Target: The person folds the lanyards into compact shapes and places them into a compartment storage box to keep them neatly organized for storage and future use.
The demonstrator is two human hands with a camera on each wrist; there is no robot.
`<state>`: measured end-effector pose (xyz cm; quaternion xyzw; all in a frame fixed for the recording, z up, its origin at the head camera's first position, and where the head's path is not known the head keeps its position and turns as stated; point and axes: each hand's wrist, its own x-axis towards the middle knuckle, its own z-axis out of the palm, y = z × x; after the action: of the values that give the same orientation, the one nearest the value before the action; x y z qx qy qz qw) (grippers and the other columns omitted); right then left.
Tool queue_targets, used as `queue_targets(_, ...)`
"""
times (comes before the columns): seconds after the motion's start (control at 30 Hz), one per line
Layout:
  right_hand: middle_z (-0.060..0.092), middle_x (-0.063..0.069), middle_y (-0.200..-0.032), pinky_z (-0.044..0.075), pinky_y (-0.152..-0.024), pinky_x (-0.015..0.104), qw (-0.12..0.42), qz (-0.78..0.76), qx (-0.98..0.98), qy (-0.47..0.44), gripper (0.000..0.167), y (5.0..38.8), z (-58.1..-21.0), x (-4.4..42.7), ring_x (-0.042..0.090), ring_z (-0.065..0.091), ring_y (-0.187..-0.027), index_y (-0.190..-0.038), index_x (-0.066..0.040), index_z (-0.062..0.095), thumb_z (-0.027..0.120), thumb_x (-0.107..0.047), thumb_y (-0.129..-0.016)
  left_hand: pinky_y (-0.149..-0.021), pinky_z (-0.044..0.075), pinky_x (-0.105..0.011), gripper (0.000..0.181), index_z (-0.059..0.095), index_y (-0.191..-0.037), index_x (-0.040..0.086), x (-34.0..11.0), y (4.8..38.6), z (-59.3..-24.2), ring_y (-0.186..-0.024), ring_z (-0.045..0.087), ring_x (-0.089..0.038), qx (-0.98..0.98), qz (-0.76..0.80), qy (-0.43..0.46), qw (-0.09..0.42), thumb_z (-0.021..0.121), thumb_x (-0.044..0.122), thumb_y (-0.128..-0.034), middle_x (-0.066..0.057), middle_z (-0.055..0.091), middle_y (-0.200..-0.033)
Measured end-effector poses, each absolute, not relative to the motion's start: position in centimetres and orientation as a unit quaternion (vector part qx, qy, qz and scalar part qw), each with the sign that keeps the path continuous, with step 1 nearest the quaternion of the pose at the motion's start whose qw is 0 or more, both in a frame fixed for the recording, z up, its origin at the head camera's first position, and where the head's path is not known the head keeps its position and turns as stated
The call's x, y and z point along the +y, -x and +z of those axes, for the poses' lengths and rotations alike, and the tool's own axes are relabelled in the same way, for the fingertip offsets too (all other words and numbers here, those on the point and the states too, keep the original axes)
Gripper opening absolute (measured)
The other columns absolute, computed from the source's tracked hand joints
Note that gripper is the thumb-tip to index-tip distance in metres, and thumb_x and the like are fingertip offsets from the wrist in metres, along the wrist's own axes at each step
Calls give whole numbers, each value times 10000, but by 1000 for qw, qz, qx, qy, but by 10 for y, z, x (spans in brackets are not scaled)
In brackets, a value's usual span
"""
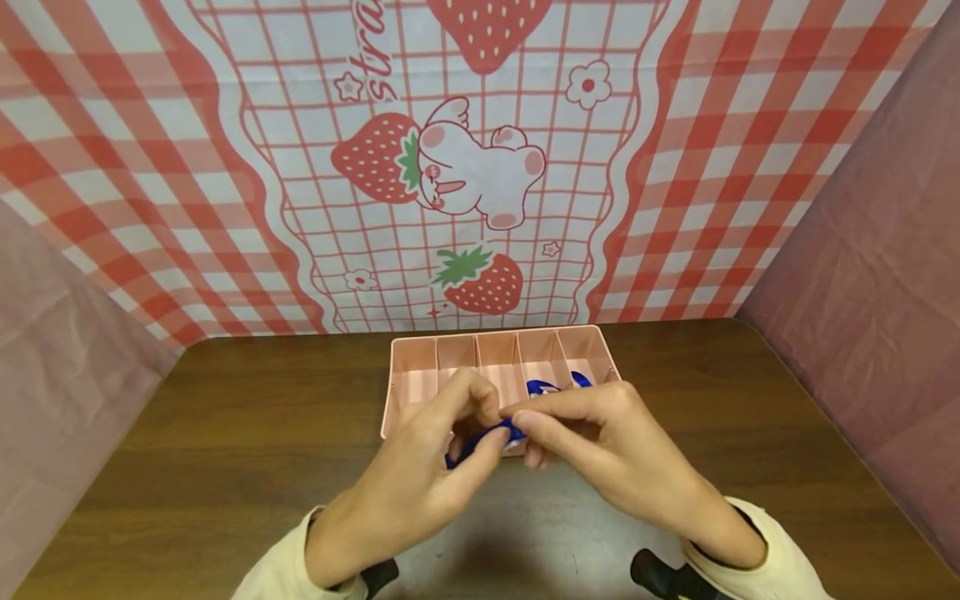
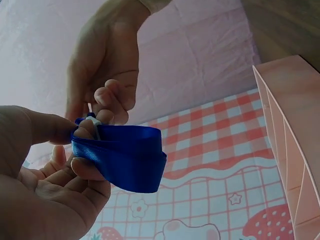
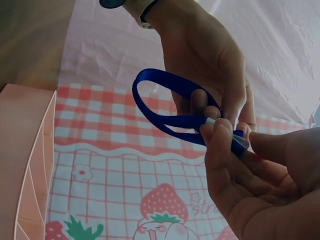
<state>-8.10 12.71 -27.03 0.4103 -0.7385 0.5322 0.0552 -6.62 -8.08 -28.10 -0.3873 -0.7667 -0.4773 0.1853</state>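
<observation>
A looped blue ribbon (image 3: 152, 77) is held between both hands, in front of the divided pink tray (image 1: 414, 354). My left hand (image 1: 431, 467) pinches the gathered part of the loop between thumb and fingers. Close against it, my right hand (image 1: 611, 442) pinches the ribbon's end at the same spot. A small white piece (image 2: 94, 121) sits at the gathered part; what kind it is I cannot tell. In the left wrist view the loop hangs out past the left fingertips. The fingers partly hide the gathered part.
More blue ribbon (image 1: 542, 388) lies in one of the tray's right-hand compartments, and another blue piece (image 1: 581, 379) in the rightmost. The tray stands on a brown wooden table (image 1: 247, 433). Behind rises a red-and-white strawberry cloth (image 1: 487, 175), with pink cloth (image 1: 862, 217) at the sides.
</observation>
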Motion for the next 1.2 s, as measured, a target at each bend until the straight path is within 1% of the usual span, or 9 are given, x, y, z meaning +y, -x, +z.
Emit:
queue_targets(0.2,749,29,-992,591,-633,296,46,536,-744,-396,157,79,-270,126,128,723,-775,-1065,-29,750,677,-8,-927,-535,400,-141,190,504,-972,84,-79,67,-282,-650,489,-6,-768,-463,395,199,629,-35,-894,27,566,-812)
queue_targets(0.37,748,34,-906,578,-583,273,79,531,-741,-404,161,81,-269,129,112,698,-681,-1044,-8,750,674,44,-912,-649,470,-158,196,519,-1080,81,-82,67,-280,-770,569,-39,-775,-449,398,198,639,26,-936,26,600,-879)
queue_targets(0.47,735,46,-844,567,-551,267,99,528,-738,-408,161,82,-267,133,107,679,-640,-1030,13,745,669,73,-901,-652,444,-143,255,521,-1130,95,-85,66,-277,-741,541,-34,-783,-433,402,194,669,56,-926,57,572,-843)
queue_targets(0.6,725,10,-848,562,-536,273,91,522,-757,-381,166,82,-260,142,116,680,-629,-1023,-36,751,677,53,-905,-650,420,-151,315,548,-1159,120,-90,65,-274,-713,504,-25,-799,-397,408,196,721,104,-897,85,546,-812)
queue_targets(0.7,722,-16,-863,560,-533,280,77,513,-776,-359,178,82,-255,150,123,685,-626,-1028,-87,754,677,27,-916,-708,466,-170,333,586,-1173,102,-93,64,-272,-779,549,-35,-804,-376,415,200,743,99,-879,60,609,-885)
queue_targets(0.83,722,-19,-862,563,-530,293,66,517,-781,-346,175,81,-251,155,129,690,-621,-1025,-106,751,670,14,-927,-735,498,-157,240,643,-1094,68,-96,64,-271,-836,580,-51,-794,-371,428,222,725,39,-870,22,654,-960)
queue_targets(0.93,723,-4,-860,568,-535,308,65,521,-778,-345,171,80,-249,156,139,690,-616,-1022,-92,750,664,22,-927,-741,491,-162,182,656,-1025,78,-97,64,-269,-843,568,-65,-788,-361,433,247,710,18,-862,32,641,-944)
queue_targets(1.07,721,1,-845,567,-536,308,65,520,-780,-342,173,80,-247,158,147,680,-603,-1019,-100,750,667,20,-926,-780,485,-227,196,630,-991,84,-97,64,-268,-874,559,-107,-795,-333,429,269,713,8,-831,28,621,-951)
queue_targets(1.2,700,-11,-784,547,-515,283,71,512,-787,-337,191,82,-246,161,135,647,-580,-1010,-134,749,675,17,-921,-747,469,-232,207,584,-965,89,-98,65,-267,-845,535,-112,-801,-320,424,277,693,-1,-814,29,586,-929)
